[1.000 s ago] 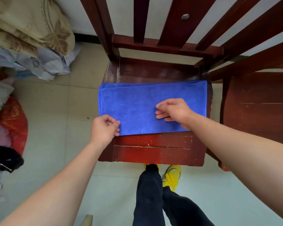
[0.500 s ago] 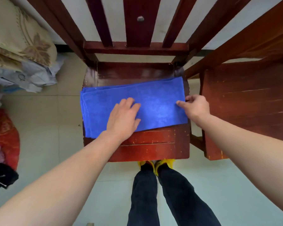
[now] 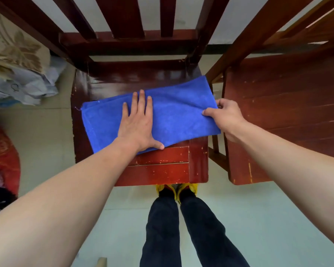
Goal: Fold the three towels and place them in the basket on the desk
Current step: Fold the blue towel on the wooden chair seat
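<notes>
A blue towel (image 3: 174, 116) lies in the middle of the frame on the seat of a dark red wooden chair (image 3: 162, 170). It is folded into a long band and sits slanted, its right end higher in the frame than its left. Stacked layers show along its left edge.

The left hand (image 3: 137, 124) lies flat on the middle of the towel. Its fingers are straight and slightly spread, pointing toward the top of the frame, and the thumb reaches out along the towel's lower edge. The right hand (image 3: 226, 118) is at the towel's right end, by the seat's right edge. Its thumb lies on top of the cloth and its fingers curl around the edge, pinching the towel.

A second wooden chair (image 3: 287, 112) stands just beside the first, at the right of the frame. At the bottom centre, the person's legs in dark trousers (image 3: 162, 228) and yellow shoes (image 3: 160, 188) stand on the pale tiled floor (image 3: 46, 132). A pile of beige and light blue bedding (image 3: 17, 54) sits at the upper left, with a red cloth (image 3: 2, 151) below it at the left edge.
</notes>
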A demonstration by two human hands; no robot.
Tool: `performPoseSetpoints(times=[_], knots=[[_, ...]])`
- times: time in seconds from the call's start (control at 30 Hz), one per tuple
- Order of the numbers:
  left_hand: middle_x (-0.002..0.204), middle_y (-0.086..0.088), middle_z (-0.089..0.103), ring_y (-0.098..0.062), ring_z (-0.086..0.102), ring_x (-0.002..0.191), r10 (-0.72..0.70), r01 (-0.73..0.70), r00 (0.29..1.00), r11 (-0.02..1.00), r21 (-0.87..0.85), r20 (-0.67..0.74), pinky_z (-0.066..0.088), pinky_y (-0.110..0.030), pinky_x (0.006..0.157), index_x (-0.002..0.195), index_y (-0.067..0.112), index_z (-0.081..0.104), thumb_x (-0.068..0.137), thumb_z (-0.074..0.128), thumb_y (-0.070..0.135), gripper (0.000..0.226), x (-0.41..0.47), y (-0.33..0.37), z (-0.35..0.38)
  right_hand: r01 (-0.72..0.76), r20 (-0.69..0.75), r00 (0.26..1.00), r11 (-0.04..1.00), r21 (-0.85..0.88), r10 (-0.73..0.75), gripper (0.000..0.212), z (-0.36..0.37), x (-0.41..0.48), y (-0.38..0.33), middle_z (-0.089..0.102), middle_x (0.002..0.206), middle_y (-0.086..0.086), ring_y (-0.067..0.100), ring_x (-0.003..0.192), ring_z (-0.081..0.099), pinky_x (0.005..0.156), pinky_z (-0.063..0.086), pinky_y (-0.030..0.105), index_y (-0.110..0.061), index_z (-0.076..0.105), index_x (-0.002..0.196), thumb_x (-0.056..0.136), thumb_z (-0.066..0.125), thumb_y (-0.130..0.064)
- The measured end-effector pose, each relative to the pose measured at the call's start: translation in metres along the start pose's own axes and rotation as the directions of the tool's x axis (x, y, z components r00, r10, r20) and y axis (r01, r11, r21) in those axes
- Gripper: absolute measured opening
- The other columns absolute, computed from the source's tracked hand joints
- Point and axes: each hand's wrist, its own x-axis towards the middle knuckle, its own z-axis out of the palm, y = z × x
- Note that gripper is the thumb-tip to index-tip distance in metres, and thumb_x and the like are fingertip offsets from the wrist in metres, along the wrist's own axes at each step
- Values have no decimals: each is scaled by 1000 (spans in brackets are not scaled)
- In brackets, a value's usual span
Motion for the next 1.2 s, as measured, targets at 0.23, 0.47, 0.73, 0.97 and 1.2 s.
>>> performPoseSetpoints(times=[0.23,0.47,0.73,0.97,1.2], knots=[[161,-13,-1,-29,-2,148,-66,55,996,979,-195,-54,12,-47,118,153,13,-1,60,75,66,131,-23,-13,-25,-141,324,941,984,105,100,44,-22,-26,-39,70,108,22,38,99,68,91,52,55,0,61,112,69,71,4],[128,-20,49,-40,46,117,-466,373,877,813,-448,-115,41,-49,94,136,9,46,78,71,29,66,-87,-107,-22,257,356,913,958,-126,-198,58,47,-83,-77,63,83,13,18,68,59,65,54,38,-20,46,115,70,74,2],[127,-20,49,-40,47,117,-530,429,848,673,-603,12,40,-46,97,132,6,49,84,64,18,52,-131,-173,26,419,364,893,781,-462,-264,50,179,-99,-63,53,74,0,22,68,54,55,35,31,-24,40,119,78,65,-12],[132,-16,45,-36,45,121,-519,423,853,630,-652,53,40,-44,97,134,9,46,87,62,20,51,-139,-207,52,423,394,896,660,-621,-204,62,244,-89,-46,58,82,3,28,82,59,62,41,35,-24,35,130,79,71,-21],[126,-12,52,-33,47,116,-353,152,911,768,-623,-213,41,-43,93,120,10,59,86,57,14,35,-113,-164,25,160,100,985,968,-193,-143,18,188,-62,-83,61,71,6,8,49,59,46,47,24,-14,59,102,88,60,-3]])
